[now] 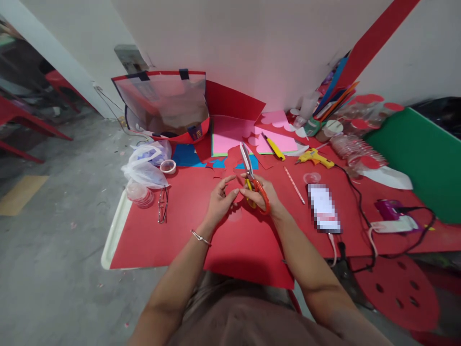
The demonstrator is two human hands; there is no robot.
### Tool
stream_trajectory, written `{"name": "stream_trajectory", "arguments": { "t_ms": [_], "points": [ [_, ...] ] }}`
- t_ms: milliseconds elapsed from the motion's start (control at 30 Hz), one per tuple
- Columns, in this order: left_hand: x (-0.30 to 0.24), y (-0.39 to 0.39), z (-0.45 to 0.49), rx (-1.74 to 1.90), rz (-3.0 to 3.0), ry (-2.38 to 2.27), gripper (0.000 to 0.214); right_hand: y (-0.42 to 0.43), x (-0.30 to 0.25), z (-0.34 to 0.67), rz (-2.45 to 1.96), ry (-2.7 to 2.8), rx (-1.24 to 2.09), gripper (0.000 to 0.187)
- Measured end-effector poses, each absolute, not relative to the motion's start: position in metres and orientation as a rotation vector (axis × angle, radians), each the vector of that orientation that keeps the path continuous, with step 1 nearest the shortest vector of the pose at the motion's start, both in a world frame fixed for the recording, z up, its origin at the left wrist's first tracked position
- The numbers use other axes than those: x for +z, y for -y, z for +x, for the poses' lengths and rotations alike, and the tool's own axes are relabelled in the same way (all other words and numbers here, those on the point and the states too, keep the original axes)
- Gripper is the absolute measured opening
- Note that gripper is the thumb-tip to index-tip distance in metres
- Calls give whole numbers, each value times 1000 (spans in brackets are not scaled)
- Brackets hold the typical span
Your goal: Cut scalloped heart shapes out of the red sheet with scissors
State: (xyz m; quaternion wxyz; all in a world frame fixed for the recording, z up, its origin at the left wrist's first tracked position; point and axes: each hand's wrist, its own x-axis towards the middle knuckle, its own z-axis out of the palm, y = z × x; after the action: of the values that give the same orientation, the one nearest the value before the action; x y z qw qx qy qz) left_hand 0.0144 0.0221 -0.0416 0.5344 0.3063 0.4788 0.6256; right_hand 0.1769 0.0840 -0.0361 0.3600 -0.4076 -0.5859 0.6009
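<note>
Over the middle of the red-covered table (pixel 187 211), my right hand (pixel 271 194) is closed on a pair of scissors (pixel 248 166) with orange and yellow handles. The blades point away from me and look nearly closed. My left hand (pixel 220 201) is pinched around a small piece of red paper (pixel 238 180), partly hidden by the fingers. Both thumbs meet close by the paper, and the right fingertips seem to touch it too. Beyond the blades lie cut red paper scraps (pixel 232 158) and a blue sheet (pixel 185 155).
At the back stand a shopping bag (pixel 162 105) and pink sheets (pixel 230 134). A yellow cutter (pixel 274 146), a glue gun (pixel 315 157), a striped pencil (pixel 294 185) and a phone (pixel 324 209) lie to the right. Glasses (pixel 163 205) and a plastic bag (pixel 144 166) are left.
</note>
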Motion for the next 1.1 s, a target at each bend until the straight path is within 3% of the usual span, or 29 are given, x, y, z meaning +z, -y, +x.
{"name": "stream_trajectory", "arguments": {
  "t_ms": [333, 833, 1033, 1100],
  "points": [
    [-45, -27, 11, 1601, 821, -1296, 32, -86, -41, 175, -1054, 1546, 1482, 57],
    [-56, -28, 19, 1674, 876, -1345, 38, -90, -45, 172, -1020, 1499, 1474, 59],
    [-63, -30, 19, 1576, 727, -1221, 62, -94, -55, 170, -968, 1407, 1474, 59],
    [-67, -30, 19, 1523, 708, -1177, 60, -95, -57, 170, -959, 1376, 1480, 60]
  ]
}}
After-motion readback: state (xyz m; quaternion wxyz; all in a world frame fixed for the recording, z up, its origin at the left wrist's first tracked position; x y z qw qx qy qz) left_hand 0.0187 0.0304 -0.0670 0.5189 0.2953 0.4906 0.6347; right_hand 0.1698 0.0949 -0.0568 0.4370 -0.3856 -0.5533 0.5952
